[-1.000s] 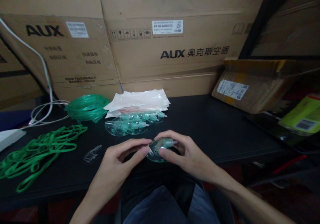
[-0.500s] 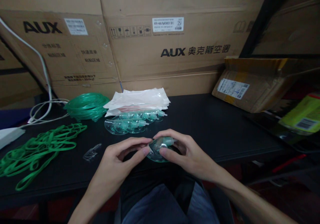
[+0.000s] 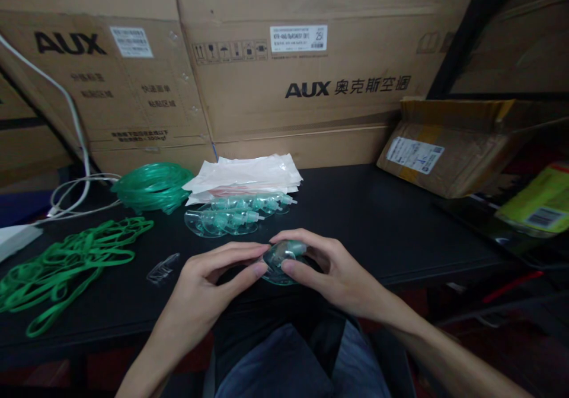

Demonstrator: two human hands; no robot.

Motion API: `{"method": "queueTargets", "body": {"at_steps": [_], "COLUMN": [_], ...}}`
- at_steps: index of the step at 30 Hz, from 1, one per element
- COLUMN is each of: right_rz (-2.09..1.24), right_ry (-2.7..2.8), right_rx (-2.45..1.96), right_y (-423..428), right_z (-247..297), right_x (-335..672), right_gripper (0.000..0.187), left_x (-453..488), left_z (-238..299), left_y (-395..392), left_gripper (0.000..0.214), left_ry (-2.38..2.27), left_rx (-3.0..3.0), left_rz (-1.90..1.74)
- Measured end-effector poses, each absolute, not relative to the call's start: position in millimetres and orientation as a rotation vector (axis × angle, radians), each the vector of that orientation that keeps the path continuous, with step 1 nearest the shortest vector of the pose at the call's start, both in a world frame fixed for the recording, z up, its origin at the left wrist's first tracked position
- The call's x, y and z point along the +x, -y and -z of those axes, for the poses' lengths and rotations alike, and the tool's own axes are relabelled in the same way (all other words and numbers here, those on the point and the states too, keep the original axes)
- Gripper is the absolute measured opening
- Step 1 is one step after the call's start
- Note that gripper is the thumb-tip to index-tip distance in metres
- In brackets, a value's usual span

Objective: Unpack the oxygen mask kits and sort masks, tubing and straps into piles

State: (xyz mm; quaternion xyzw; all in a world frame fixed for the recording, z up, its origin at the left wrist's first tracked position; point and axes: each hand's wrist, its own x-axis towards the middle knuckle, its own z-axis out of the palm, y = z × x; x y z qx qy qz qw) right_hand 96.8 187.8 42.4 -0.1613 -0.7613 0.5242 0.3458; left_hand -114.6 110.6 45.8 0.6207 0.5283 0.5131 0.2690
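Observation:
A clear green oxygen mask (image 3: 279,255) is held between both hands near the table's front edge. My right hand (image 3: 313,261) wraps the mask's right side, thumb pressed on its near face and fingers behind. At the left rim, my left hand (image 3: 226,270) pinches with thumb and fingertips; whether a small part sits in that pinch is hidden. Beyond the hands, several similar masks (image 3: 222,221) lie in rows. Left of my left hand are a few small clear strips (image 3: 163,268) and a tangle of green elastic straps (image 3: 84,255).
White packets (image 3: 249,172) are stacked behind the masks, beside a coil of green tubing (image 3: 153,187). Large cardboard boxes (image 3: 311,122) wall off the back of the black table (image 3: 355,208). A taped carton (image 3: 444,155) and a yellow-green package (image 3: 537,202) stand at right; a white cable (image 3: 73,113) hangs at left.
The mask has tilted slightly in my fingers, its connector turning a little toward my right hand. Both hands keep nearly the same grip. The whole view has shifted a little.

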Motion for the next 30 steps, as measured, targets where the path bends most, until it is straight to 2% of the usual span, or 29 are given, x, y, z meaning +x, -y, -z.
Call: {"method": "queueTargets", "body": {"at_steps": [18,23,30], "right_rz": [-1.36,-1.321,-1.334], "right_ry": [1.991,2.033,1.988], "right_rx": [-0.364,-0.356,-0.405], "right_y": [-188.6,-187.6,-186.1], "right_z": [-42.2,-42.3,-44.1], "right_x": [97.1,97.3,97.4], "right_gripper": [0.033,0.031,0.029], "left_x": [-111.9,-112.9,-112.7], "left_z": [-47.2,-50.0,-49.8], "left_y": [-109.1,-106.6,-106.1], "left_gripper": [0.031,0.021,0.024], "left_ry": [-1.469,-1.514,-1.504], "left_rx": [1.523,1.613,1.601], "left_rz": [-1.363,-1.34,-1.341]}}
